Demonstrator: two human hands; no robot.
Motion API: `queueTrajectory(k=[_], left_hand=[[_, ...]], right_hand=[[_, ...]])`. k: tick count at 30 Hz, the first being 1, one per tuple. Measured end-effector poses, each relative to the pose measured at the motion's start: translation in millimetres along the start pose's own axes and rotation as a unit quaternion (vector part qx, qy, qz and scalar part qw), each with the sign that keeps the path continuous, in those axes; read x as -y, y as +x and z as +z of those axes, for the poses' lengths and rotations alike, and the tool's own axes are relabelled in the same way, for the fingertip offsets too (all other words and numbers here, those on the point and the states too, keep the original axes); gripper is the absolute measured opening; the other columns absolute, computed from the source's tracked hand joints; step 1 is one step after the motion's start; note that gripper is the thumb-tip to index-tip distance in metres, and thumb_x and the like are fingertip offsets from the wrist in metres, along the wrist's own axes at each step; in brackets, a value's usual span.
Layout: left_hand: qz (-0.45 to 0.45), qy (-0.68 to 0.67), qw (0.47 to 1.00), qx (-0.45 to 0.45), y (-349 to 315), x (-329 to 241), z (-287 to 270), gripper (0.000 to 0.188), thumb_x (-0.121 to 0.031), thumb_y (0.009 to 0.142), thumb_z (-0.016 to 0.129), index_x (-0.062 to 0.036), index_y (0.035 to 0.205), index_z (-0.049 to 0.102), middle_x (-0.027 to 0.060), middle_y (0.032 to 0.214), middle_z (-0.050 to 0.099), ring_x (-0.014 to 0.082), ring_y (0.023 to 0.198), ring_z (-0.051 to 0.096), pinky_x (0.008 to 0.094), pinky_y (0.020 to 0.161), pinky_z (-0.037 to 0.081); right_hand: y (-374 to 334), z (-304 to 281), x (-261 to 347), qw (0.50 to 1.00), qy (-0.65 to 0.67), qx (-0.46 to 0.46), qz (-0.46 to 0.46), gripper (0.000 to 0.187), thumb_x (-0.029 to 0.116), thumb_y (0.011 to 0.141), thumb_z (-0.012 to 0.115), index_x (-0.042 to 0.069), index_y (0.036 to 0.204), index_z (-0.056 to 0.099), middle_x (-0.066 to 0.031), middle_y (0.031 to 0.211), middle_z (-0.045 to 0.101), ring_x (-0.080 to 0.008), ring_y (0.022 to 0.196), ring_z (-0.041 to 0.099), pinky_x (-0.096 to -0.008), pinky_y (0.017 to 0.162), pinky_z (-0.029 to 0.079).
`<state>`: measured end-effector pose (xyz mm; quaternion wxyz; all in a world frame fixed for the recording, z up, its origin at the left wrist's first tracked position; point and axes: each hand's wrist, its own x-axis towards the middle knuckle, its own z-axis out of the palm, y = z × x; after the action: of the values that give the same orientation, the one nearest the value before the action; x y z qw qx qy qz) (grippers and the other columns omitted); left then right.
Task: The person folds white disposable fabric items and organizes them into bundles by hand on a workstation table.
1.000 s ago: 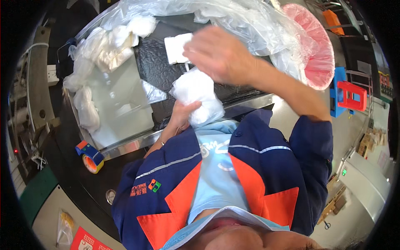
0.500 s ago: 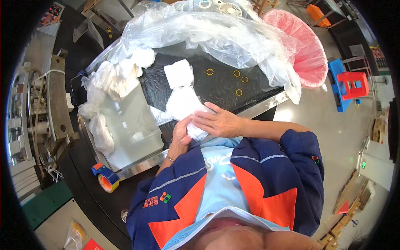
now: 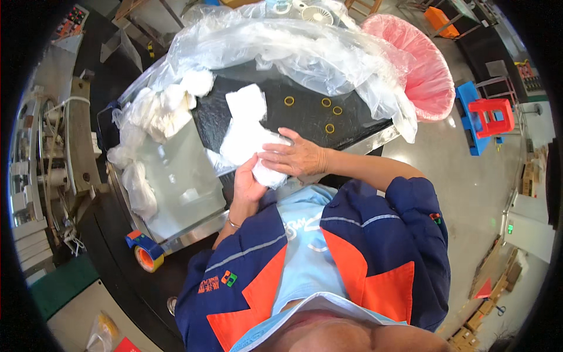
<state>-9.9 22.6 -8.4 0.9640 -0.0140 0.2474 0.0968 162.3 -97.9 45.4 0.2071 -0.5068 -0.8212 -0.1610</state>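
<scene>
A white bundle of folded thin plastic, perhaps bags (image 3: 245, 141), lies at the near edge of the black-covered table. My left hand (image 3: 247, 183) is closed on its near left side, with the thumb along the edge. From the right, my right hand (image 3: 296, 155) reaches over its near end, fingers laid across and curled onto the white plastic. Just beyond the bundle and touching it is a smaller white folded piece (image 3: 246, 102). Several yellow rubber bands, one of them a loose ring (image 3: 329, 128), lie on the black surface (image 3: 305, 117) to the right.
Crumpled clear plastic film (image 3: 281, 44) borders the table's far side. White plastic bundles (image 3: 158, 111) line the left, beside a grey translucent sheet (image 3: 182, 176). A tape roll in a blue dispenser (image 3: 146, 256) sits front left. At right stand a pink-lined bin (image 3: 431, 70) and red stool (image 3: 491, 117).
My hands stay on the white bundle. The right hand's fingers have lifted slightly and spread over it, and the left hand has turned a little. The whole view has shifted slightly.
</scene>
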Motion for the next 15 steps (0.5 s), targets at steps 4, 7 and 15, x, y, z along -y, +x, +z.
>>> queueTrajectory(k=[4,7,15], left_hand=[[-0.082,-0.097,0.982,0.140,8.5,-9.6,-10.3,0.035,-0.016,0.099,0.045,0.0012,0.129,0.045,0.0144,0.123,0.057,0.0265,0.113,0.056,0.0436,0.102,0.045],[-0.057,-0.074,0.992,0.085,0.6,-1.5,10.7,0.035,-0.016,0.099,0.044,0.0012,0.129,0.045,0.0140,0.124,0.056,0.0262,0.114,0.056,0.0432,0.102,0.044],[-0.042,-0.088,0.993,0.071,-2.8,-0.9,5.9,0.039,-0.017,0.099,0.045,0.0005,0.133,0.042,0.0144,0.128,0.054,0.0268,0.119,0.053,0.0462,0.106,0.039]], right_hand=[[4.4,3.0,-6.0,1.000,0.004,0.003,-0.009,0.030,0.017,0.081,0.055,0.011,0.109,0.064,-0.0028,0.123,0.060,-0.0194,0.120,0.052,-0.0548,0.106,0.027],[4.9,0.8,-6.6,1.000,0.000,-0.002,-0.006,0.031,0.017,0.080,0.055,0.011,0.109,0.064,-0.0019,0.123,0.061,-0.0182,0.119,0.053,-0.0541,0.107,0.024],[9.7,3.9,-3.3,1.000,0.004,-0.001,0.005,0.032,0.016,0.078,0.058,0.009,0.109,0.066,-0.0016,0.120,0.063,-0.0174,0.118,0.054,-0.0518,0.109,0.021]])
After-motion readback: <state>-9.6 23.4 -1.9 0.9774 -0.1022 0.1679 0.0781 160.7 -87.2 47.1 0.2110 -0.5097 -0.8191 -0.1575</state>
